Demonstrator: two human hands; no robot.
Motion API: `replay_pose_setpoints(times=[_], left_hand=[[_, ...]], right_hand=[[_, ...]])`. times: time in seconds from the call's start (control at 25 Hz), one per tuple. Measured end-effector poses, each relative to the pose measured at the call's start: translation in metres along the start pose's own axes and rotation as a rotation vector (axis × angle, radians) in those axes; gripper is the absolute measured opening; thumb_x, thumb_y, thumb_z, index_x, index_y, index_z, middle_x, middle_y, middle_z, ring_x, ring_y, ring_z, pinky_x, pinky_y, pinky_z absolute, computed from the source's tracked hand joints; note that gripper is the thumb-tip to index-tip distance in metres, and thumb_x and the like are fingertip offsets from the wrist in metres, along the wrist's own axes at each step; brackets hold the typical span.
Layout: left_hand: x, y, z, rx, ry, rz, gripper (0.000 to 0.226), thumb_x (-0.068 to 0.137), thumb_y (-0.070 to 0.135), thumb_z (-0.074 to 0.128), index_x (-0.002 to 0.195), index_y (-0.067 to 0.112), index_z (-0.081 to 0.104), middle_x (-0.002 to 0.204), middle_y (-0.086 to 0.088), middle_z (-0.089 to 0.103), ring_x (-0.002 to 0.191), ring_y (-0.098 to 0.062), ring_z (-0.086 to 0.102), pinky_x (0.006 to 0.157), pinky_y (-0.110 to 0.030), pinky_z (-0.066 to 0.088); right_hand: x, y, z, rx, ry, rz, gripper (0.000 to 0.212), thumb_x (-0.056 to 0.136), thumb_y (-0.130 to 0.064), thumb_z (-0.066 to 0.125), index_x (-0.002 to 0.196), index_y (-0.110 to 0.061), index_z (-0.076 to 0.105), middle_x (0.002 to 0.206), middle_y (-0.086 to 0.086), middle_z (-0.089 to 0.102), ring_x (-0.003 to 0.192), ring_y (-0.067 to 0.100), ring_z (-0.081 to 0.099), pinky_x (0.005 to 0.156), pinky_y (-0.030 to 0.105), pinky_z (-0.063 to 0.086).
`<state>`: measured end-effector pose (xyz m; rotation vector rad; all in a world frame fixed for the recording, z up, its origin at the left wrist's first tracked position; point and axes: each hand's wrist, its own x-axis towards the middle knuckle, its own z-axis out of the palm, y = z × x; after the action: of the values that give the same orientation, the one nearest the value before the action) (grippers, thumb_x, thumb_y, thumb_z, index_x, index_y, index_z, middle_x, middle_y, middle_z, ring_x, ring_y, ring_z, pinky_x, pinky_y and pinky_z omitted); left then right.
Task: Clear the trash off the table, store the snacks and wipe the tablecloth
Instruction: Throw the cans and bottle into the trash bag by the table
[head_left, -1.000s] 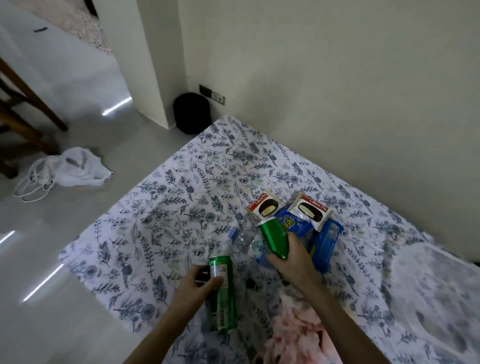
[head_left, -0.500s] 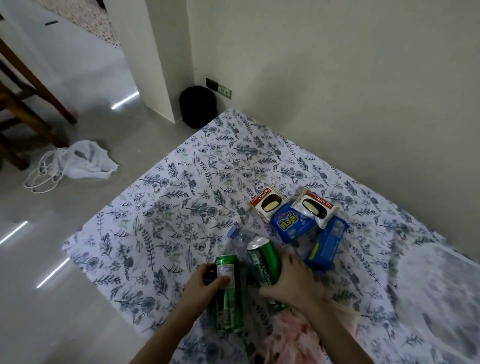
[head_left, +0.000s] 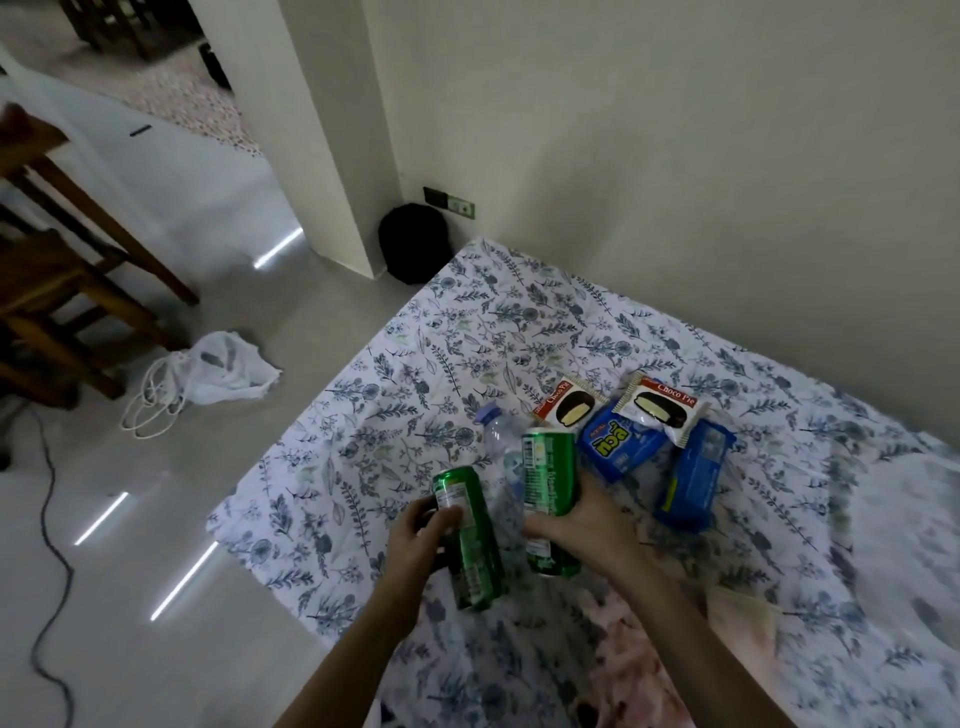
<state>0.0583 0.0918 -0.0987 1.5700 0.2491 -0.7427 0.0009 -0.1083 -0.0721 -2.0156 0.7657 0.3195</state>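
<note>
My left hand (head_left: 423, 535) grips a green can (head_left: 470, 540) above the floral tablecloth (head_left: 415, 374). My right hand (head_left: 587, 525) grips a second green can (head_left: 549, 475) close beside it. A clear plastic bottle (head_left: 501, 441) with a pale blue cap lies between and behind the two cans. Past the cans lie two Choco Pie packets (head_left: 569, 408) (head_left: 657, 408), a blue snack packet (head_left: 621, 444) and a blue box (head_left: 693, 473). A pink cloth (head_left: 623, 649) lies near my right forearm.
A black bin (head_left: 413, 241) stands on the floor in the wall corner beyond the table. A white plastic bag (head_left: 223, 369) and a white cord lie on the floor at left. Wooden chairs (head_left: 57, 280) stand further left. A black cable (head_left: 47, 519) runs along the floor.
My right hand lifted its green can off the snack pile and brought it back beside the left hand's can. The view has tilted upward slightly.
</note>
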Motion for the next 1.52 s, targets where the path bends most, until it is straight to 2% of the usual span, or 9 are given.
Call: replay_pose_setpoints(times=[0.2,0.48,0.6,0.76,0.88,1.04,1.2,1.36,1.52], left_hand=[[0.015,0.037,-0.051,-0.004,0.006,0.045,0.039,0.09,0.031,0.061,0.125,0.014,0.054,0.115,-0.011,0.065,0.099,-0.026,0.067,0.074,-0.034,0.056],[0.08,0.077,-0.193,-0.01,-0.004,0.096,0.042,0.085,0.038,0.067,0.121,0.019,0.058,0.114,-0.01,0.068,0.099,-0.026,0.069,0.087,-0.046,0.057],[0.123,0.101,-0.268,-0.041,-0.01,0.106,0.043,0.083,0.037,0.067,0.12,0.016,0.059,0.111,-0.009,0.07,0.099,-0.026,0.069,0.088,-0.049,0.056],[0.164,0.126,-0.339,-0.048,-0.006,0.089,0.029,0.09,0.026,0.061,0.118,0.016,0.059,0.107,-0.003,0.07,0.089,-0.016,0.071,0.072,-0.034,0.059],[0.209,0.127,-0.375,-0.018,0.026,0.052,0.031,0.089,0.03,0.062,0.117,0.019,0.058,0.105,-0.001,0.068,0.078,-0.012,0.071,0.077,-0.046,0.056],[0.284,0.101,-0.401,-0.009,0.107,-0.028,0.037,0.087,0.031,0.064,0.12,0.016,0.057,0.112,-0.011,0.065,0.092,-0.021,0.068,0.081,-0.041,0.057],[0.363,0.053,-0.409,0.043,0.144,-0.089,0.036,0.087,0.03,0.065,0.118,0.014,0.057,0.103,-0.006,0.066,0.087,-0.018,0.067,0.068,-0.029,0.053],[0.431,-0.023,-0.398,0.166,0.12,-0.124,0.01,0.086,0.023,0.065,0.094,0.023,0.059,0.084,0.007,0.066,0.072,-0.003,0.064,0.052,-0.012,0.05],[0.481,-0.106,-0.392,0.25,0.095,-0.19,0.026,0.083,0.029,0.067,0.104,0.014,0.063,0.092,-0.002,0.069,0.082,-0.015,0.068,0.075,-0.036,0.059]], right_hand=[[0.009,-0.066,0.034,0.014,0.008,0.008,0.095,0.041,-0.065,0.072,0.123,-0.024,0.044,0.11,-0.003,0.063,0.096,0.016,0.062,0.085,0.037,0.053],[0.052,-0.175,0.151,0.171,-0.025,0.072,0.053,0.052,-0.037,0.083,0.096,-0.028,0.054,0.091,-0.009,0.067,0.082,0.007,0.065,0.076,0.032,0.055],[0.088,-0.236,0.213,0.171,-0.012,0.094,0.065,0.045,-0.046,0.08,0.104,-0.032,0.058,0.092,-0.008,0.07,0.083,0.008,0.067,0.077,0.036,0.057],[0.123,-0.303,0.267,0.188,-0.033,0.108,0.048,0.048,-0.04,0.082,0.091,-0.035,0.062,0.087,-0.013,0.07,0.078,0.003,0.067,0.073,0.028,0.055],[0.164,-0.327,0.311,0.203,-0.02,0.194,0.063,0.038,-0.051,0.077,0.093,-0.035,0.052,0.095,-0.009,0.068,0.087,0.013,0.066,0.082,0.039,0.055],[0.24,-0.337,0.369,0.163,-0.001,0.299,0.088,0.029,-0.06,0.073,0.109,-0.027,0.056,0.099,-0.003,0.068,0.089,0.017,0.066,0.083,0.038,0.055],[0.321,-0.315,0.422,-0.031,-0.003,0.396,0.101,0.023,-0.07,0.065,0.112,-0.024,0.053,0.104,0.0,0.065,0.098,0.023,0.062,0.089,0.037,0.051],[0.382,-0.248,0.472,-0.183,-0.004,0.536,0.115,0.029,-0.073,0.063,0.127,-0.017,0.043,0.126,0.01,0.055,0.116,0.031,0.051,0.1,0.042,0.041],[0.424,-0.173,0.519,-0.221,-0.071,0.695,0.12,0.043,-0.072,0.068,0.138,-0.011,0.029,0.138,0.018,0.041,0.126,0.036,0.039,0.104,0.047,0.036]])
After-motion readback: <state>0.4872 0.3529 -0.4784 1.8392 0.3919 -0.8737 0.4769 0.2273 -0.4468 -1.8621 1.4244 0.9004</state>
